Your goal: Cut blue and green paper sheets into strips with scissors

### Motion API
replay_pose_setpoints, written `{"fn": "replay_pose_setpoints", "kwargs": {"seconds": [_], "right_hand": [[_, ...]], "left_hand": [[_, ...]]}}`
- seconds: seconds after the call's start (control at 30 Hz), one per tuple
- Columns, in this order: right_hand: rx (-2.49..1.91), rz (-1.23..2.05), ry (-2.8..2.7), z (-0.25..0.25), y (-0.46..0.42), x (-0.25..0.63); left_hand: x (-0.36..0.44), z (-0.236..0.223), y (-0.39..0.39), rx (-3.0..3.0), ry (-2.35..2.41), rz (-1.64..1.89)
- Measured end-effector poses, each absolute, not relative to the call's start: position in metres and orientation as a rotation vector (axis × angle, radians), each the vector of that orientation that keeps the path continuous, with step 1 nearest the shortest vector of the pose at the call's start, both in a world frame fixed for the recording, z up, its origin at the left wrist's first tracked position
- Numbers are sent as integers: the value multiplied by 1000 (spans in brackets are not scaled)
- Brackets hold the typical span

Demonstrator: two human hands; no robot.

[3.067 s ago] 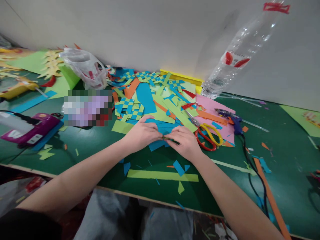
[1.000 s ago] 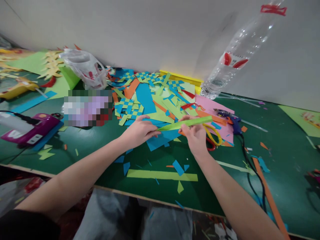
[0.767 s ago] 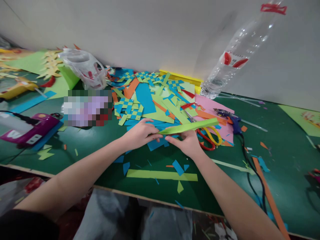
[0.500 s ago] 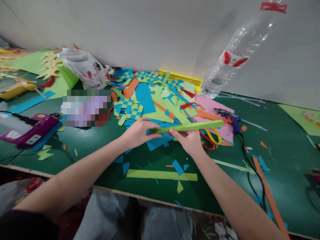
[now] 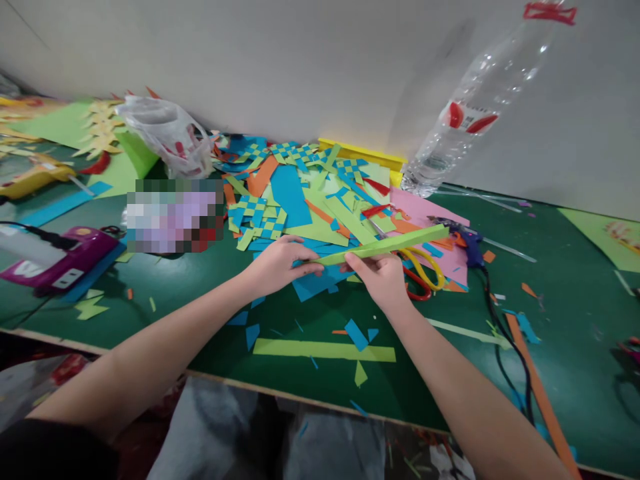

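Note:
Between my two hands, above the paper pile, is a long light-green paper strip (image 5: 400,243), folded lengthwise by its look. My left hand (image 5: 280,264) pinches its left end between thumb and fingers. My right hand (image 5: 377,273) grips it nearer the middle, thumb on the near side, and the free end points right and slightly up. Behind my right hand lie scissors (image 5: 426,269) with red and yellow handles, partly hidden. Below my hands a flat light-green paper strip (image 5: 325,350) lies on the green table (image 5: 200,340) among small blue scraps.
Woven blue-and-green paper pieces (image 5: 260,217) and loose strips are heaped at the back. A clear plastic bottle (image 5: 470,120) leans at the wall. A blue glue gun (image 5: 467,243) with a black cord lies right. A plastic bag (image 5: 167,133) and a purple power strip (image 5: 65,260) are left.
Three seconds ago my hands were close together and the strip was mostly hidden. Since then it has come into view, extending right, and my right hand has shifted along it. Its free end has risen slightly.

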State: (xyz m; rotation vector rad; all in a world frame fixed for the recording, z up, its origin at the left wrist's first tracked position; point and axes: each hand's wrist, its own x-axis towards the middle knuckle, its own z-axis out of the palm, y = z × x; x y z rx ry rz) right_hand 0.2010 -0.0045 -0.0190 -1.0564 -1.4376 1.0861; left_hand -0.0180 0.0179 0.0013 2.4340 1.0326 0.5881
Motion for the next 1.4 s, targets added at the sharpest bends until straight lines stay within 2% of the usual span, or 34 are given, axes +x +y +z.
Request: {"fn": "replay_pose_setpoints", "kwargs": {"seconds": [0.27, 0.97, 1.4], "right_hand": [[-962, 1198, -1475, -23, -9, 193], [-1076, 1043, -1454, -20, -13, 193], [-1140, 1008, -1457, -17, -14, 193]], "left_hand": [[-17, -2, 16, 2405, 924, 673], [-17, -2, 14, 2158, 1053, 744], [-17, -2, 16, 2146, 1058, 648]]}}
